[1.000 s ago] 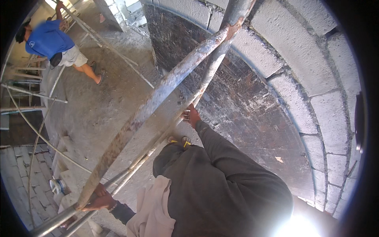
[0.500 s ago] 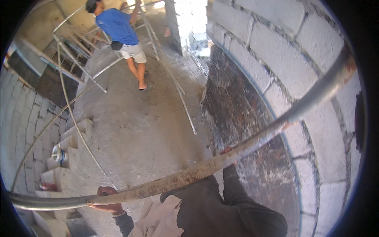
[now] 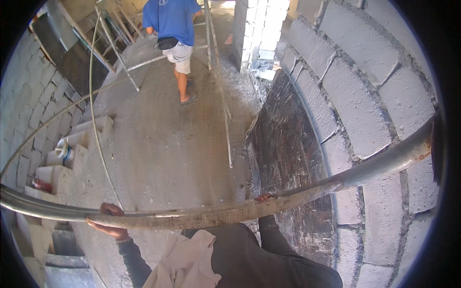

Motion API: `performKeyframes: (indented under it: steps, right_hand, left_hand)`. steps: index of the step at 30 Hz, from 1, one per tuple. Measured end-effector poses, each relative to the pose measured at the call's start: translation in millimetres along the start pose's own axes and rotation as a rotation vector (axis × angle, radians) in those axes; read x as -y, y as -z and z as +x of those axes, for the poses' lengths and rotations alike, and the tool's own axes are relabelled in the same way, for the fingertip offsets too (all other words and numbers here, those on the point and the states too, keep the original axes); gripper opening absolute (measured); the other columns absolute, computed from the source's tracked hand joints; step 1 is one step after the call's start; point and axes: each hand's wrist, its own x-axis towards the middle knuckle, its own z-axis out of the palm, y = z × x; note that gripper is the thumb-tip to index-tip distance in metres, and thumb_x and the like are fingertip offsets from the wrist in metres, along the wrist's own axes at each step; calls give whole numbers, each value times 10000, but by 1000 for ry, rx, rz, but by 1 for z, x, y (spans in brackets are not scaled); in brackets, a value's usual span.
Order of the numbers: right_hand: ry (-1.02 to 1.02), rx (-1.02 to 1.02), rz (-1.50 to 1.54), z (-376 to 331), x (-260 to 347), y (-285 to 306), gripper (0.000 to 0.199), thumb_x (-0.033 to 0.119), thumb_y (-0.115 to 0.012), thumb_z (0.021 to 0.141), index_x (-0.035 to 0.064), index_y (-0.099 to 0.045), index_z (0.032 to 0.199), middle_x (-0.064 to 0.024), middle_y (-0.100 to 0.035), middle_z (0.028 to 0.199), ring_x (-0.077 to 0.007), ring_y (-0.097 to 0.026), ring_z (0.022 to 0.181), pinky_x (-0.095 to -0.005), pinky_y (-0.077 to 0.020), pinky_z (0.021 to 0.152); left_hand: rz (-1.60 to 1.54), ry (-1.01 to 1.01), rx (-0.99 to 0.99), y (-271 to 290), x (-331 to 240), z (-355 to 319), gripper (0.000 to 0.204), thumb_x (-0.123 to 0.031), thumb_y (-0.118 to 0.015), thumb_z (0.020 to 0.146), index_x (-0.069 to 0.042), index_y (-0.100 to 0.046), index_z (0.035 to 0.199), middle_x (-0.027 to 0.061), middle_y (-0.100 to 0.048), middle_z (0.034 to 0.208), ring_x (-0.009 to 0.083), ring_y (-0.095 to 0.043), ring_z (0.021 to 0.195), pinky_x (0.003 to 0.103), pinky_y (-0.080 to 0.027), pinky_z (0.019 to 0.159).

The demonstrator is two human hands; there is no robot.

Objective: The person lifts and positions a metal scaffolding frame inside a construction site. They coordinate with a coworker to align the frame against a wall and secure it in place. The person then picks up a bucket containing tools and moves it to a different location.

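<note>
A long, rust-stained metal pipe point(image 3: 225, 216) spans the whole width in front of me, its right part point(image 3: 394, 156) rising beside the block wall. My left hand point(image 3: 109, 222) is closed around it left of centre, with part of the hand above the pipe and fingers below. My right hand point(image 3: 263, 197) grips it right of centre; only some fingers show over its top edge, the rest hidden behind it. Another thin metal length runs close along the pipe's far side. A pale cloth point(image 3: 185, 254) hangs over my dark shirt.
A person in a blue shirt point(image 3: 170, 21) stands ahead beside a metal scaffold frame point(image 3: 210, 41). Thin bent rods point(image 3: 93, 96) cross at left. Concrete steps point(image 3: 96, 126) hold a white-and-blue container point(image 3: 64, 150) and a red item point(image 3: 42, 185). A dark board point(image 3: 288, 129) leans against the block wall point(image 3: 355, 96).
My view has shifted, and the pipe lies more level across it. My hands keep their hold. The person in blue has turned more away from me and shifted their feet.
</note>
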Motion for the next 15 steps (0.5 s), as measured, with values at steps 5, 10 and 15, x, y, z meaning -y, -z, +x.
performKeyframes:
  steps: [5, 10, 15]
  right_hand:
    - [-19, -32, -21, -10, -3, -13, 478, 632, -415, 859, 211, -588, 1004, 15, -519, 729, -153, -500, 606, -348, -472, 640]
    - [-21, -56, -21, -19, -5, -22, 480, 635, -412, 858, 211, -588, 997, 15, -516, 723, -152, -496, 601, -347, -470, 634]
    - [-20, -74, -21, -25, -4, -28, 482, 638, -410, 857, 211, -588, 990, 15, -512, 718, -151, -492, 596, -345, -468, 629]
  left_hand:
    - [19, 39, 46, 6, -2, 1, 871, -890, -137, 748, -95, -467, 612, -1, -391, 491, 107, -376, 429, 243, -285, 398]
    - [7, 54, 62, 2, -7, -1, 891, -908, -150, 729, -87, -477, 617, 7, -404, 480, 113, -375, 401, 254, -268, 366]
    - [2, 27, 154, 9, -3, 0, 863, -906, -194, 732, -95, -468, 630, -5, -386, 495, 97, -363, 393, 243, -281, 353]
